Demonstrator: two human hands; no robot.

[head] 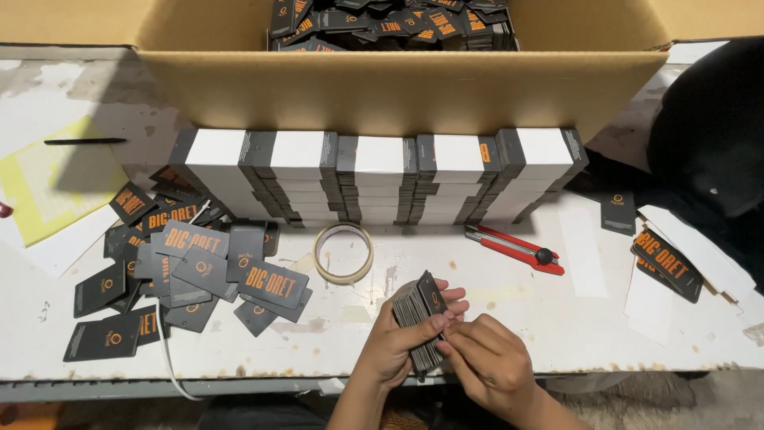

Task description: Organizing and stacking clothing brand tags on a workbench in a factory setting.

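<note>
Low over the near edge of the white counter [605, 318], the left hand [398, 344] grips a thick stack of dark tags [420, 314], fingers wrapped round one side and the thumb across the other; the right hand [487, 360] meets it from the right, its fingertips [446, 344] pinching at the lower edge of the stack. The stack stands on edge, its long axis running from the near edge up and slightly right toward the box, the top tag's face turned to the right. Just beyond the hands lies a tape roll [344, 253], flat on the counter, and to its right a red cutter [516, 248], well clear of the fingers. To the left spreads a loose heap of tags [191, 275] with a white cord [165, 342] trailing over the edge. Behind, a row of banded bundles [374, 179] leans against a cardboard box [398, 91] holding more tags. A few tags [667, 263] lie at far right beside a dark cloth [708, 143]; a yellow sheet [52, 187] lies far left
</note>
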